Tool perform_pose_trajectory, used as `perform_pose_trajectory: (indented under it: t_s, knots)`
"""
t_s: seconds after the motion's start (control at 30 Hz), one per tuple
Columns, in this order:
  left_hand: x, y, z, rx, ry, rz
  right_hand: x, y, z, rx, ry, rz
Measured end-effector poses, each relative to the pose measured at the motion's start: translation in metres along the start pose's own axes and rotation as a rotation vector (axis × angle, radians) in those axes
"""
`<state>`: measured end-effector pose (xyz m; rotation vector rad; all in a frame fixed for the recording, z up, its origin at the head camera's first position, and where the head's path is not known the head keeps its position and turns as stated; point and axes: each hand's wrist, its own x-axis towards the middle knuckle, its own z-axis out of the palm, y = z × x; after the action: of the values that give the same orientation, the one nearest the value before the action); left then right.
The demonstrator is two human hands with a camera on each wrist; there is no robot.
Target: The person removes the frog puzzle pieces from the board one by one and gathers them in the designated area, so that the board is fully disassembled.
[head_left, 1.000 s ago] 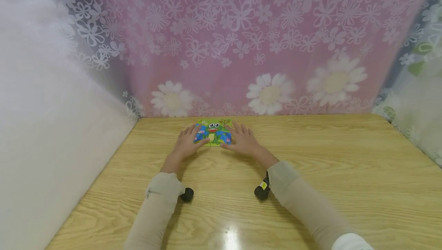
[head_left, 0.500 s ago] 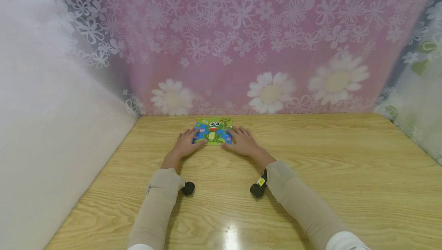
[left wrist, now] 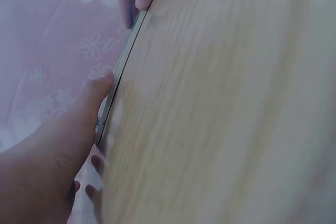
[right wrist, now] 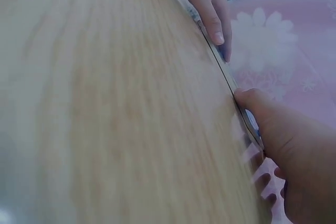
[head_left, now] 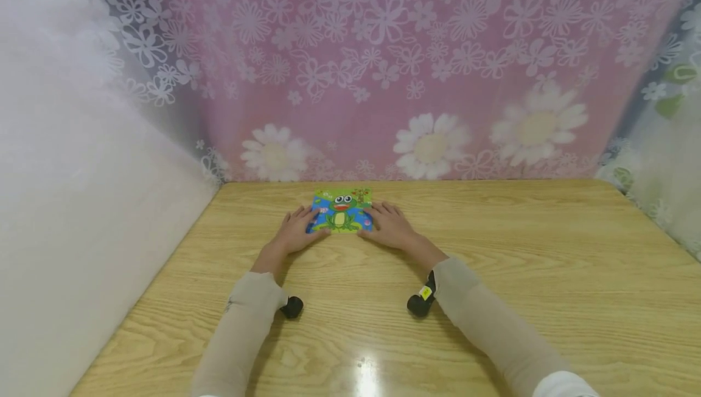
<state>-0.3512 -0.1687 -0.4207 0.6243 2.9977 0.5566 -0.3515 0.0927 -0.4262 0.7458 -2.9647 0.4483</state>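
Observation:
A thin rectangular board (head_left: 341,210) with a green frog picture lies flat near the table's back edge. My left hand (head_left: 296,229) is at its left side, thumb by the near-left corner and fingers extended, overlapping the blue part. On the opposite side rests my right hand (head_left: 390,226), fingers spread and thumb by the near-right corner. In the left wrist view the left thumb touches the edge of the board (left wrist: 111,98); in the right wrist view the right thumb touches the edge of the board (right wrist: 224,72). The fingertips' contact is partly hidden.
The wooden table (head_left: 350,275) stretches around the board. Behind it hangs a pink flowered cloth (head_left: 339,123), and a white sheet (head_left: 98,172) rises on the left. Black wrist cameras (head_left: 420,305) stick out beneath both sleeves.
The board has shifted slightly toward me and to the right, with both hands moving along at its sides. The thumbs now lie nearer its front corners, showing more of the picture.

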Motion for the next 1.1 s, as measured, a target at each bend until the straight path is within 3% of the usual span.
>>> perform_pose_trajectory:
  t_s: [0.33,0.6,1.1]
  knots:
    - [-0.019,0.006,0.007,-0.024,0.037,0.055,-0.020,0.000,0.000,0.028,-0.010,-0.039]
    - [-0.032,0.015,0.007,-0.011,0.044,0.039,-0.033,-0.006,-0.007,0.067,-0.009,-0.060]
    - [-0.056,0.024,0.013,-0.007,0.059,0.048,-0.055,-0.013,-0.006,0.045,-0.004,-0.077]
